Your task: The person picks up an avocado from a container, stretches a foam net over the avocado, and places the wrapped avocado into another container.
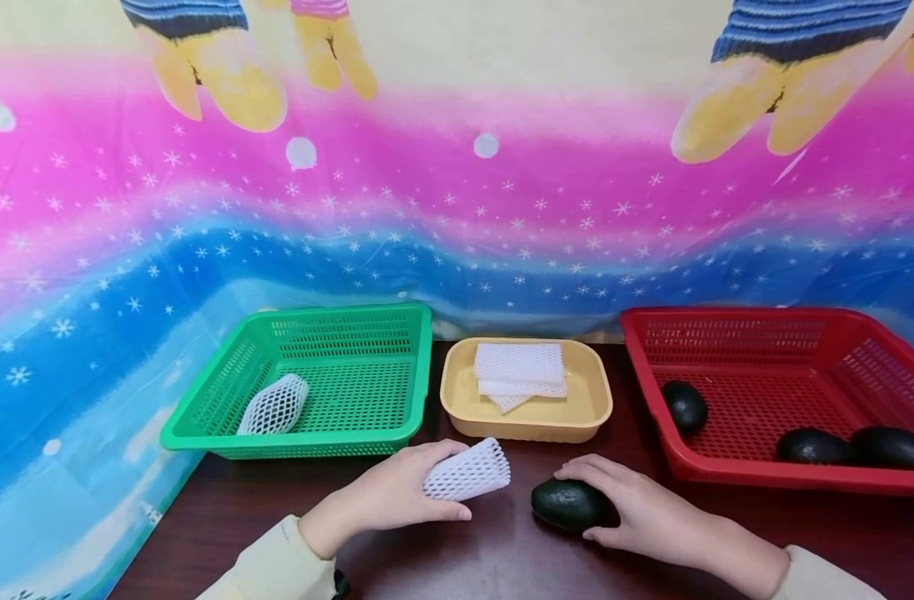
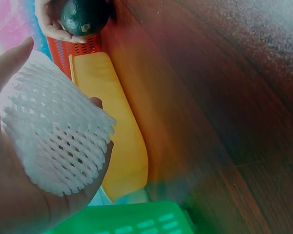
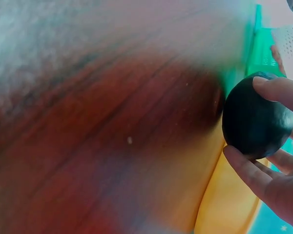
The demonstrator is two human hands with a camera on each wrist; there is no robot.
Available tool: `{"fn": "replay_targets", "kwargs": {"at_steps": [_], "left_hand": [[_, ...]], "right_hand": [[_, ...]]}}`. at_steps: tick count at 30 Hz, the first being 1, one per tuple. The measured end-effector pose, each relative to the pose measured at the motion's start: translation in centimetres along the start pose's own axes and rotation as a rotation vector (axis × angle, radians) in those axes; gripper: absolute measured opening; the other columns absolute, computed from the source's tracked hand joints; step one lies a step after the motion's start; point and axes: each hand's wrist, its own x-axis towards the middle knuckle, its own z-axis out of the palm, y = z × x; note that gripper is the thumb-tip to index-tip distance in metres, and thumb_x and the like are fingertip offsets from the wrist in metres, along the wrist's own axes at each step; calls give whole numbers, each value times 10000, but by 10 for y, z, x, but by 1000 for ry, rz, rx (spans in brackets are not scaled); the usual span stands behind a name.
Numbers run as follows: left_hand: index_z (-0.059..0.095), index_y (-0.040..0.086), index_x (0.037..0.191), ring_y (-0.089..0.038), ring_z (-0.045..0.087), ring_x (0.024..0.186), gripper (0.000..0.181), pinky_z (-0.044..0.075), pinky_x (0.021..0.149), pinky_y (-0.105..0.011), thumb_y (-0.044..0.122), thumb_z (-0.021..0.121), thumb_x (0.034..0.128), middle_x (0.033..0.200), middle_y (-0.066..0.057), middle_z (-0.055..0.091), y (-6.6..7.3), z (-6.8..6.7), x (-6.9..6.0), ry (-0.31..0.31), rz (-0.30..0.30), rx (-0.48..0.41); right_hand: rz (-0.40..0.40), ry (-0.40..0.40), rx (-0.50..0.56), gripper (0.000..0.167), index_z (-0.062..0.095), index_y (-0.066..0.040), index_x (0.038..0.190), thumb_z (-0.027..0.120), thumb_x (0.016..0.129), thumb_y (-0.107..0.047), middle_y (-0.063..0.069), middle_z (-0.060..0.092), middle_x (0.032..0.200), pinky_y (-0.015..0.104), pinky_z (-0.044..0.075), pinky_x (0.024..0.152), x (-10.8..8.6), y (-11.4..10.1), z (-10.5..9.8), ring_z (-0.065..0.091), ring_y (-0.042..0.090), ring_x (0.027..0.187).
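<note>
In the head view my left hand (image 1: 397, 492) holds a white foam net sleeve (image 1: 468, 472), its mesh end facing right. The left wrist view shows the same foam net sleeve (image 2: 58, 131) lying in the palm, thumb raised beside it. My right hand (image 1: 644, 512) grips a dark green avocado (image 1: 569, 504) between thumb and fingers, just right of the sleeve and apart from it. From the right wrist view the avocado (image 3: 256, 117) appears smooth and dark, with fingertips around its sides.
A green basket (image 1: 419, 375) at left contains one netted avocado (image 1: 275, 406). Flat foam nets (image 1: 520, 367) lie in a yellow tray (image 1: 527, 431) at centre. The red basket (image 1: 726, 477) at right holds avocados (image 1: 684, 407). A patterned cloth (image 1: 457, 208) hangs behind the brown table (image 1: 457, 562).
</note>
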Motion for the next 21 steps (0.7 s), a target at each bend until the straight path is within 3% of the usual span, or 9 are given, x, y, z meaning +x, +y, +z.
{"fn": "replay_targets", "kwargs": {"at_steps": [21], "left_hand": [[603, 241, 1357, -42, 596, 991, 627, 516, 849, -298, 429, 859, 817, 1164, 86, 650, 3, 6, 4, 12, 32, 47]], "right_hand": [[-25, 171, -85, 736, 559, -253, 1397, 921, 757, -222, -82, 557, 1333, 324, 573, 853, 7, -17, -25, 590, 118, 1144]]}}
